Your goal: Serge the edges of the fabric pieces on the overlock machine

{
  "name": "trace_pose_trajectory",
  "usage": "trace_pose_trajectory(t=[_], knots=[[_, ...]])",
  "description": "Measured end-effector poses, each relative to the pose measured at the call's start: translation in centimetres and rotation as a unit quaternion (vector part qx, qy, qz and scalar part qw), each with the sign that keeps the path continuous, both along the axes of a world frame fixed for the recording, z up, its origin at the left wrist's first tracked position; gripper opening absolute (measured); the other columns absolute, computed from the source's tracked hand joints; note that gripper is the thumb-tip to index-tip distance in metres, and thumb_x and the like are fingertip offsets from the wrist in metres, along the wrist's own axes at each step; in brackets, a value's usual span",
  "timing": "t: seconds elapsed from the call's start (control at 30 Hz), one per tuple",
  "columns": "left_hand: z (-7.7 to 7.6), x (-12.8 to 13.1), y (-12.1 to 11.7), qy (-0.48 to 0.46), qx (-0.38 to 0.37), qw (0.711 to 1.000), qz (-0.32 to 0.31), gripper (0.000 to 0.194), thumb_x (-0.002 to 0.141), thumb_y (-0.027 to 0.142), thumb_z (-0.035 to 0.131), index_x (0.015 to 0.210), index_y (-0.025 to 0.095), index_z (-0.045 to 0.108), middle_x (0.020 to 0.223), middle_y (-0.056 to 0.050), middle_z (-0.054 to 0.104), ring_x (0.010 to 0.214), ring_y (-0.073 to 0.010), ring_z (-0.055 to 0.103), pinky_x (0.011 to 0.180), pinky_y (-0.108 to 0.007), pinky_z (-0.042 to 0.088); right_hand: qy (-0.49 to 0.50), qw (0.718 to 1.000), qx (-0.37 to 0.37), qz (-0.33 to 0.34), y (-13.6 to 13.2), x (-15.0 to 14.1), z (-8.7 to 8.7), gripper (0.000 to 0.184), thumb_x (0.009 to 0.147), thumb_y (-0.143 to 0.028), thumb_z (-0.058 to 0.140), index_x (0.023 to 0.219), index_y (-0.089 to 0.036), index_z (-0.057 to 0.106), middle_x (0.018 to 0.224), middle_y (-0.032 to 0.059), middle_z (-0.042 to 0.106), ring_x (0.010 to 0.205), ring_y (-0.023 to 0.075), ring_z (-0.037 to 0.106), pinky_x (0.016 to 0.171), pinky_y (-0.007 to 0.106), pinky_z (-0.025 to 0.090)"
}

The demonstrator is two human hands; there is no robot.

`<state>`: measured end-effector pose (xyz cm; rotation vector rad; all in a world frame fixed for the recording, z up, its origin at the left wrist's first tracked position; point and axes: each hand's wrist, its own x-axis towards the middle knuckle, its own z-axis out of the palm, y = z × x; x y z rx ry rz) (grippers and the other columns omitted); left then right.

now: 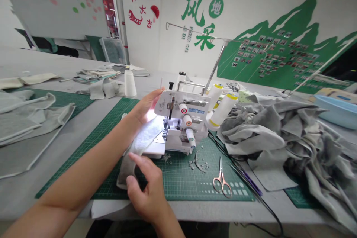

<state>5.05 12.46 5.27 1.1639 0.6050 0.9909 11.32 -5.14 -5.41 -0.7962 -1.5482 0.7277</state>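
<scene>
A white overlock sewing machine (185, 119) stands on the green cutting mat (178, 186), its lamp lit over the needle area. A strip of grey fabric (145, 135) lies across its bed and hangs down at the front left. My left hand (146, 106) reaches to the upper left side of the machine head, its fingers mostly hidden behind it. Low in front, my right hand (149, 187) has thumb and forefinger spread apart. Its forefinger tip meets the hanging part of the fabric, and the thumb is near the strip's lower end.
Scissors (221, 182) with copper handles lie right of the machine, near thread scraps (199, 163) and black cables (242, 171). A large heap of grey fabric (267, 130) fills the right side. Grey pieces (30, 126) lie left. Thread cones (224, 109) stand behind the machine.
</scene>
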Motion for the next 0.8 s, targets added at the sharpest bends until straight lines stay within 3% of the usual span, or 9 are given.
trace_pose_trajectory(t=[0.2,0.3,0.43,0.5,0.57,0.63,0.7,0.8], knots=[[0.5,0.1,-0.2,0.06,0.055,0.996,0.039,0.051,0.083,0.063,0.058,0.097,0.016,0.071,0.094,-0.011,0.076,0.095,-0.0316,0.07,0.086,-0.046,0.054,0.002,1.0,-0.005,-0.002,-0.2,0.2,0.1,0.052,0.078,-0.014,0.06,0.129,-0.018,0.068,0.119,0.009,0.074,0.109,0.0225,0.069,0.098,0.032,0.054],[0.3,0.2,-0.3,0.1,0.107,0.985,0.095,0.05,0.085,0.064,0.054,0.094,0.017,0.067,0.093,-0.01,0.074,0.095,-0.0298,0.068,0.084,-0.043,0.053,0.003,1.0,0.0,-0.011,-0.3,0.3,0.0,0.052,0.077,-0.014,0.06,0.129,-0.017,0.068,0.119,0.0094,0.074,0.109,0.0223,0.07,0.098,0.031,0.054],[-0.5,-0.8,-1.6,0.168,0.192,0.938,0.235,0.033,0.09,0.053,0.05,0.089,0.021,0.06,0.094,-0.004,0.067,0.099,-0.0251,0.061,0.091,-0.038,0.048,0.004,1.0,-0.001,-0.019,-0.4,0.5,-0.3,0.053,0.077,-0.014,0.06,0.129,-0.018,0.068,0.121,0.0088,0.074,0.111,0.0224,0.069,0.1,0.031,0.053],[-1.0,-1.9,-2.7,0.219,0.232,0.908,0.273,0.023,0.087,0.045,0.055,0.082,0.023,0.057,0.085,-0.002,0.063,0.095,-0.0247,0.059,0.094,-0.038,0.045,0.0,1.0,0.0,-0.025,-0.6,0.6,-0.5,0.053,0.077,-0.014,0.06,0.13,-0.019,0.067,0.122,0.0084,0.074,0.112,0.0228,0.069,0.101,0.032,0.053],[-1.6,-3.4,-4.0,0.27,0.268,0.885,0.269,0.019,0.082,0.041,0.062,0.076,0.023,0.06,0.08,-0.002,0.063,0.093,-0.0262,0.059,0.097,-0.04,0.043,-0.007,0.999,0.0,-0.038,-0.7,0.6,-0.7,0.054,0.077,-0.013,0.061,0.13,-0.021,0.067,0.123,0.008,0.073,0.114,0.0231,0.069,0.102,0.032,0.053],[-2.3,-4.9,-5.0,0.301,0.3,0.87,0.25,0.016,0.077,0.039,0.067,0.078,0.024,0.066,0.09,-0.003,0.069,0.1,-0.0287,0.06,0.103,-0.042,0.041,-0.01,0.999,0.001,-0.046,-0.9,0.7,-0.8,0.054,0.077,-0.013,0.061,0.13,-0.022,0.067,0.123,0.0076,0.073,0.115,0.0234,0.068,0.102,0.032,0.053],[-3.1,-6.2,-5.6,0.324,0.337,0.863,0.19,0.018,0.076,0.039,0.071,0.087,0.025,0.073,0.107,-0.004,0.073,0.112,-0.0303,0.06,0.109,-0.043,0.039,-0.006,0.999,0.002,-0.048,-0.9,0.7,-0.9,0.053,0.078,-0.013,0.061,0.13,-0.022,0.067,0.123,0.0077,0.073,0.115,0.0238,0.068,0.102,0.033,0.053],[-4.3,-7.4,-5.9,0.354,0.413,0.837,0.061,0.03,0.086,0.037,0.063,0.112,0.028,0.074,0.128,-0.005,0.07,0.123,-0.0293,0.06,0.111,-0.046,0.04,0.007,0.999,0.004,-0.049,-0.9,0.7,-0.8,0.048,0.08,-0.014,0.06,0.126,-0.021,0.07,0.119,0.008,0.075,0.111,0.024,0.07,0.1,0.034,0.054]])
